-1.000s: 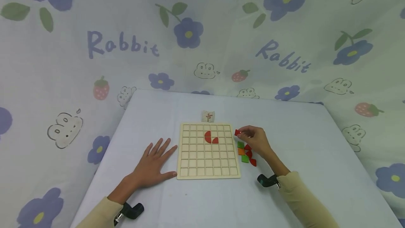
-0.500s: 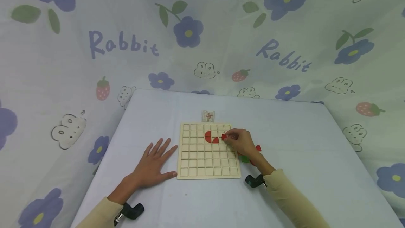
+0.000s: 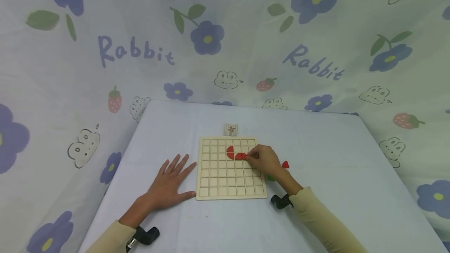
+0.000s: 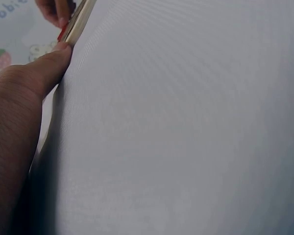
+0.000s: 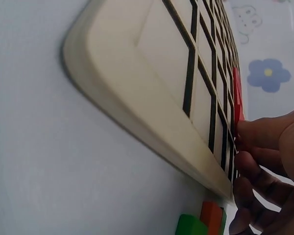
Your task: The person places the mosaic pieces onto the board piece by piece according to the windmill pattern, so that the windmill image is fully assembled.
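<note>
A pale wooden grid board (image 3: 213,189) lies flat on the table. My right hand (image 3: 266,163) reaches over its right side, thumb and finger pinching a small red piece (image 3: 244,156) down at a cell. That piece sits directly right of another red piece (image 3: 238,156). Red quarter-round pieces (image 3: 230,152) lie in cells to the left. In the right wrist view, the fingertips touch the red piece (image 5: 236,95) at the grid. My left hand (image 3: 168,189) rests spread on the table, its thumb (image 4: 56,61) against the board's left edge.
A small patterned card (image 3: 230,129) lies behind the board. Right of the board, a red piece (image 3: 285,164) and a green piece (image 3: 270,178) show beside my right wrist; an orange piece (image 5: 211,215) appears in the right wrist view. My forearm hides others.
My right hand has carried the red piece leftward from beside the board onto the grid, then down to a cell beside the other red pieces. The left hand has stayed in place.
</note>
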`<action>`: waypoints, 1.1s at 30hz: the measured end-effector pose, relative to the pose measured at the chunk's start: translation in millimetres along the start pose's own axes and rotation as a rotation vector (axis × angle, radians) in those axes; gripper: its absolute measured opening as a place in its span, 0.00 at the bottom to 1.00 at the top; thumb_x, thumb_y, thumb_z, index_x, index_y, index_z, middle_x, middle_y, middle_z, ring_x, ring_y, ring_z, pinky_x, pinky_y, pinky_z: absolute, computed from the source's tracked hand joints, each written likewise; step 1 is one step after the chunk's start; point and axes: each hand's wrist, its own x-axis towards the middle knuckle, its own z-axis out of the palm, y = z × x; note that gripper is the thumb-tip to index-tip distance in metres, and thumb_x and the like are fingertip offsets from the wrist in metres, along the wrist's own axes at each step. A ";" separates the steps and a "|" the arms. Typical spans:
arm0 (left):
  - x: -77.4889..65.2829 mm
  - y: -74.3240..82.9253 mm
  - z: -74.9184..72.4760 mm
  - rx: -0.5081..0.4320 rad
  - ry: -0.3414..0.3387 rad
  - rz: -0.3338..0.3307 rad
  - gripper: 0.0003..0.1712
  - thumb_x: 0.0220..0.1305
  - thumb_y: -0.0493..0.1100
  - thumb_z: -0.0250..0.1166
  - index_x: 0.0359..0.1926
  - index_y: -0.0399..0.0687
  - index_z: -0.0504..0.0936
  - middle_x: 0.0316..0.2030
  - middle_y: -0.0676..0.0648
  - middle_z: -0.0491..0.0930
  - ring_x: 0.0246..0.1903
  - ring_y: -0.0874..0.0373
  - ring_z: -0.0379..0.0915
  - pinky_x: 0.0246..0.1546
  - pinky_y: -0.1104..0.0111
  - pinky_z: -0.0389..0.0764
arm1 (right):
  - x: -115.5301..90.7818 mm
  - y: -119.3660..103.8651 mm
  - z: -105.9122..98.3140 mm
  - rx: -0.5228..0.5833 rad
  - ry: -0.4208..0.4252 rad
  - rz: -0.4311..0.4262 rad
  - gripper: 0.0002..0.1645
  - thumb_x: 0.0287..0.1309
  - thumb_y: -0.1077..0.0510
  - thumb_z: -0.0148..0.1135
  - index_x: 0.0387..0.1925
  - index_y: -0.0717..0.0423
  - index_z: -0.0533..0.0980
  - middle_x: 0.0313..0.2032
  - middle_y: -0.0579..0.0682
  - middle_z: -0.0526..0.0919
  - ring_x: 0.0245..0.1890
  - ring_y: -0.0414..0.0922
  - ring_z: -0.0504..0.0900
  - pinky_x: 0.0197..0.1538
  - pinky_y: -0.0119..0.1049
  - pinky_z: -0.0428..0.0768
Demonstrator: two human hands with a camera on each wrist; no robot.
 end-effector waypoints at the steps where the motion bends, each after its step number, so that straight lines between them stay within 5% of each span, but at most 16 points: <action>1: -0.3 0.3 -0.8 -0.001 -0.004 -0.001 0.54 0.57 0.79 0.52 0.76 0.56 0.58 0.76 0.44 0.47 0.74 0.42 0.36 0.68 0.41 0.42 | 0.0 -0.3 -0.7 0.001 -0.004 0.005 0.05 0.55 0.56 0.72 0.32 0.52 0.86 0.28 0.40 0.80 0.26 0.38 0.74 0.29 0.34 0.75; 18: -0.6 1.6 -4.0 0.013 0.008 0.002 0.54 0.57 0.80 0.53 0.76 0.56 0.59 0.76 0.44 0.49 0.74 0.42 0.38 0.68 0.41 0.43 | -21.5 27.5 -34.6 -0.011 -0.008 0.122 0.13 0.56 0.55 0.72 0.42 0.56 0.84 0.32 0.46 0.81 0.25 0.39 0.76 0.24 0.34 0.76; 33: -0.8 0.3 0.6 0.026 0.017 -0.003 0.54 0.56 0.80 0.52 0.76 0.57 0.59 0.76 0.44 0.48 0.74 0.42 0.38 0.68 0.41 0.43 | -36.9 49.2 -47.4 -0.041 -0.019 0.199 0.10 0.56 0.59 0.71 0.40 0.56 0.85 0.36 0.48 0.81 0.30 0.44 0.75 0.30 0.35 0.76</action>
